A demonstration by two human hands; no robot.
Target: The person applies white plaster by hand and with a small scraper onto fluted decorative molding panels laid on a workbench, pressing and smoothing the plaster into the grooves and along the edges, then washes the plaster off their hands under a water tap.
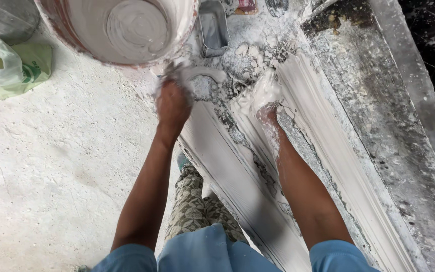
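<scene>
The right hand [264,98] is spreading a lump of wet plaster [258,90] along the moulding form [323,136], grip open and coated. The left hand [172,103], grip closed on a blurred tool, is working just below the bucket [122,30]. Next move calls for even pressure along the profile.

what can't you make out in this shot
- Left hand, head view: fingers motion-blurred; what they hold is unclear.
- Right hand: coated in wet white plaster, fingers hidden.
- Bucket: cut off by the top edge.
- Grey tray: top cut off, contents unclear.
</scene>
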